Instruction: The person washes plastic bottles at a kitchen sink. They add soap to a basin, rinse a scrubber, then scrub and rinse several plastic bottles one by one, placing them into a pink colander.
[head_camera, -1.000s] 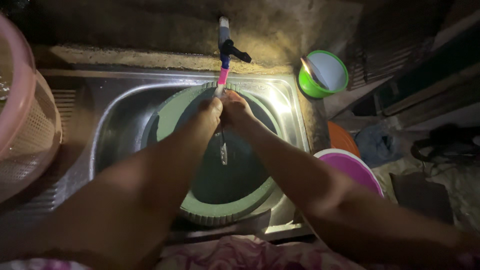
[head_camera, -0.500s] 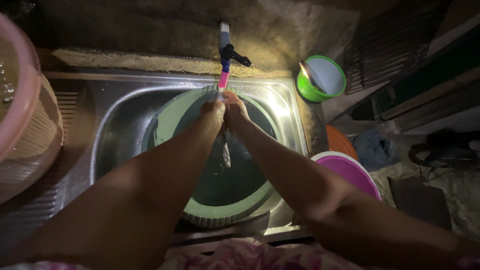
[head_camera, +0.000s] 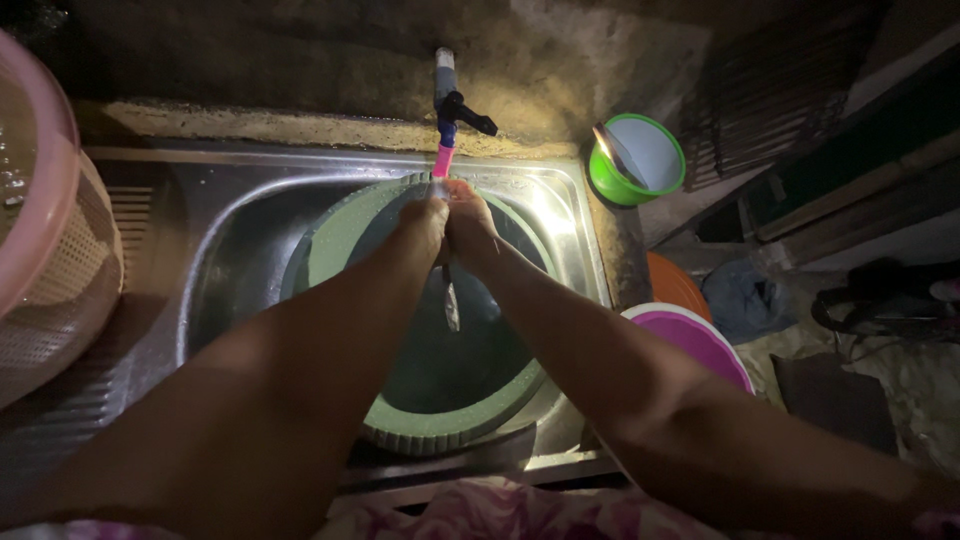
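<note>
My left hand (head_camera: 421, 226) and my right hand (head_camera: 470, 222) are pressed together under the pink spout of a tap (head_camera: 446, 120). Water runs off them in a thin stream (head_camera: 451, 300) into a round green basin (head_camera: 330, 245) that sits in a steel sink (head_camera: 215, 210). The fingers of both hands are closed against each other, and nothing shows between them. Both forearms reach in from the bottom of the view.
A pink mesh basket (head_camera: 55, 250) stands on the drainboard at the left. A small green bowl (head_camera: 640, 160) with a utensil in it sits at the sink's back right. A purple tub (head_camera: 690, 340) and an orange one (head_camera: 672, 285) are lower right.
The hands have stayed under the tap and shifted slightly, rubbing together. The water stream keeps falling into the basin.
</note>
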